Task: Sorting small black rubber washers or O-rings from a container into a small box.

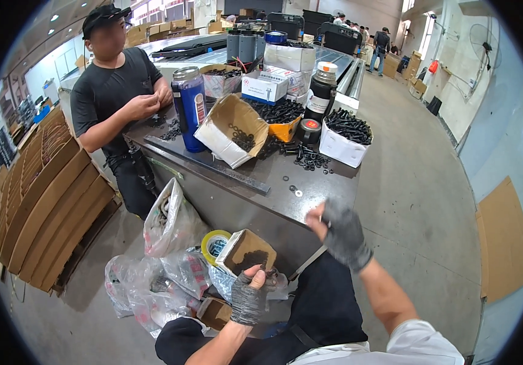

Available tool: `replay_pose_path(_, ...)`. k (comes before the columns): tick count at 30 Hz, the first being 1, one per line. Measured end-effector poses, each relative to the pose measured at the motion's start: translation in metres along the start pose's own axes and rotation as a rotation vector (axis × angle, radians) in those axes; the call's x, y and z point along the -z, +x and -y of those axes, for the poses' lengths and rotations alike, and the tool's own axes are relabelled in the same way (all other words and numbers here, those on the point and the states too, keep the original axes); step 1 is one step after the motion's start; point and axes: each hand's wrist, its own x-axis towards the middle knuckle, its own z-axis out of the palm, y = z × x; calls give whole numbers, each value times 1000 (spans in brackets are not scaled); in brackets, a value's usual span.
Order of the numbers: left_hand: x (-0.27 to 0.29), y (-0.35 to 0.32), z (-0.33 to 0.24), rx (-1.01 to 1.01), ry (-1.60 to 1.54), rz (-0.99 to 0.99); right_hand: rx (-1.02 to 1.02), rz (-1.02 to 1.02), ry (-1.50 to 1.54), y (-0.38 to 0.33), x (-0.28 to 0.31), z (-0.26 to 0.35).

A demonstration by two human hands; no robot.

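My left hand [250, 296], in a grey fingerless glove, is low in front of my lap. Its thumb and fingers are pinched together; what they hold, if anything, is too small to make out. Just beyond it is a small open carton [230, 248] with dark small parts inside. My right hand [342, 236], also gloved, is raised by the near edge of the dark table [328, 190], its fingers smeared by motion. A few loose washers [298, 193] lie on the tabletop beyond it. A white box of black bolts [342, 146] stands farther back.
A tilted carton of washers [218, 145], a blue flask [191, 115], a black flask [320, 94] and a flat metal bar [213, 167] occupy the table. Plastic bags [152, 286] and a tape roll [207, 246] are below. A co-worker [115, 85] stands at the left.
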Motion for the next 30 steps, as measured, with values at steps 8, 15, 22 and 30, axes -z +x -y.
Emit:
replay_pose_path(8,-5,2,-2,10,105,38,-198,254,-176,53,-20,-46)
replay_pose_path(15,-3,0,-3,11,113,63,-181,325,29,54,-12,-78)
replay_pose_path(22,-2,2,3,15,103,64,48,278,-106,41,-9,-73)
replay_pose_path(30,-1,0,1,20,146,61,209,314,-527,3,2,-10)
